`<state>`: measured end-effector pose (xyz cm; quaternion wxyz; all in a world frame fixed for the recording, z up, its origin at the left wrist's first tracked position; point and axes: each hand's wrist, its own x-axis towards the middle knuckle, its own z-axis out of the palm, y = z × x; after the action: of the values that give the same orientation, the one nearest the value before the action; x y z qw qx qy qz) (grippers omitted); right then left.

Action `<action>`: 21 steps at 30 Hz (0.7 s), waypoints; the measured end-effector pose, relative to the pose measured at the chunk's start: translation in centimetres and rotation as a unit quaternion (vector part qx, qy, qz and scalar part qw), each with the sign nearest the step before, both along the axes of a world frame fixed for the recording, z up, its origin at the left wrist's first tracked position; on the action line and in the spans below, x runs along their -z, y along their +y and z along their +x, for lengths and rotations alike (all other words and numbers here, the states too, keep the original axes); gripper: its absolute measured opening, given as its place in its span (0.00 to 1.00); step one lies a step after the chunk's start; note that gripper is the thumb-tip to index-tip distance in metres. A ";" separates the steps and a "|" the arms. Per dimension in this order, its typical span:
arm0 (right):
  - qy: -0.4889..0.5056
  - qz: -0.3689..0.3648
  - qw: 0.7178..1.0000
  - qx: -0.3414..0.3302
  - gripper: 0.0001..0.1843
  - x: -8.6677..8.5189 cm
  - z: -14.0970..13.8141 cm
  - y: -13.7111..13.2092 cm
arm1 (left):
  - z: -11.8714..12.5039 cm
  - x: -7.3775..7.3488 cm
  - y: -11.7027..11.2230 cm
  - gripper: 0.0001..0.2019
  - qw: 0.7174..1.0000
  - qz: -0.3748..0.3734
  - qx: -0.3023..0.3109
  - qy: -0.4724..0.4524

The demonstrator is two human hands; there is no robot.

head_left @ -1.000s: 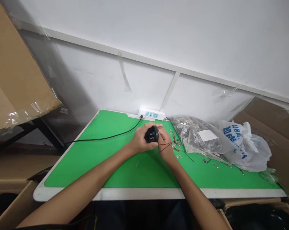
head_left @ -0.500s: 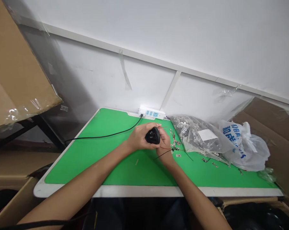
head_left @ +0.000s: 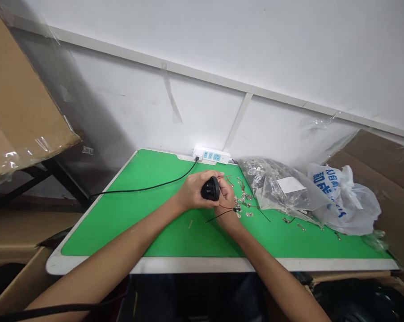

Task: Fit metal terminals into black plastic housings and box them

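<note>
My left hand [head_left: 194,190] is wrapped round a black cup-shaped housing [head_left: 209,190], held tilted on its side above the green mat. Its wide rim [head_left: 217,188] faces right, toward my right hand [head_left: 226,201], whose curled fingers are pressed close against that side. Thin red and black wires [head_left: 224,210] come out between the two hands and cross the right wrist, with a small dark piece [head_left: 236,209] on them. Whatever lies between the right fingertips is hidden behind the housing.
Small metal pieces [head_left: 245,197] lie scattered right of my hands. Behind them sit a clear bag of metal parts [head_left: 267,179] and a tied white plastic bag [head_left: 347,201]. A power strip [head_left: 211,154] with a black cable [head_left: 148,190] stands at the back. Cardboard boxes [head_left: 24,98] flank the table.
Both hands and the housing have shifted slightly left in the picture as the view moved a little. The wires over the right wrist have swung left. My grip looks the same.
</note>
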<state>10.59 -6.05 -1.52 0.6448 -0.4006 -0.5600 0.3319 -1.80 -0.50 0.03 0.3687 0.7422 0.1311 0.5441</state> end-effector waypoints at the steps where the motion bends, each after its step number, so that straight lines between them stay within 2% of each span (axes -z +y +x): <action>1: 0.003 -0.003 1.000 0.000 0.20 0.2 -0.1 0.0 | 0.0 0.1 0.0 0.33 1.000 0.000 0.000 0.003; 15: 0.037 -0.039 0.999 0.011 0.22 1.0 -0.8 -0.1 | -0.1 0.3 0.1 0.33 1.000 -0.012 -0.009 -0.001; 18: 0.015 -0.026 0.999 0.015 0.22 0.4 -0.7 0.0 | -0.2 0.7 0.3 0.35 1.000 -0.011 -0.011 -0.015; 21: -0.035 0.002 0.999 0.013 0.21 -0.8 -0.1 0.3 | -0.1 0.8 0.4 0.36 0.999 -0.015 -0.035 -0.036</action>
<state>10.53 -5.77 -0.70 0.6296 -0.4183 -0.5776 0.3082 -1.86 -0.11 -0.73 0.3654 0.7115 0.1518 0.5807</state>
